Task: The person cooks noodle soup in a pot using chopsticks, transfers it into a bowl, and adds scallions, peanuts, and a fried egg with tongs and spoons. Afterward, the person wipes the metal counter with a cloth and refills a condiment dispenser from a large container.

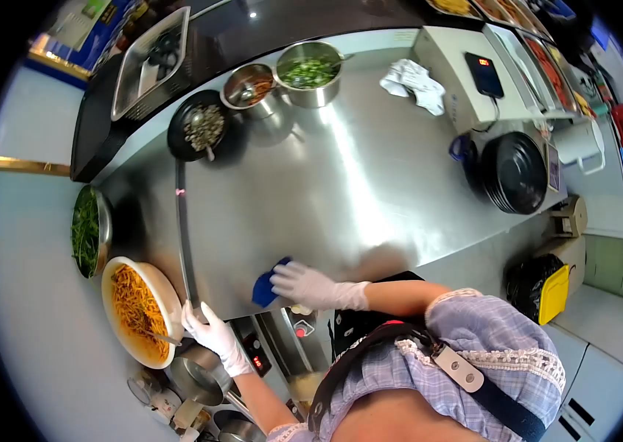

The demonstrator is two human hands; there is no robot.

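Note:
My right hand (pixel 310 286), in a white glove, is closed over a blue cloth (pixel 265 289) and presses it on the steel counter (pixel 282 199) near its front edge. Part of the cloth is hidden under the fingers. My left hand (pixel 215 339), also gloved, is open at the counter's front left corner, thumb apart from the fingers. Its fingertips are by the lower end of a long dark strip (pixel 184 243) and close to a white bowl (pixel 169 298) of orange shredded food; whether they touch either, I cannot tell.
Along the back stand a black bowl (pixel 175 132) and two steel pots, one with chopped greens (pixel 310 72). A white cloth (pixel 414 83), a scale-like box with a phone (pixel 483 74) and stacked black bowls (pixel 521 173) are at right. Greens (pixel 86 232) fill a bowl at left.

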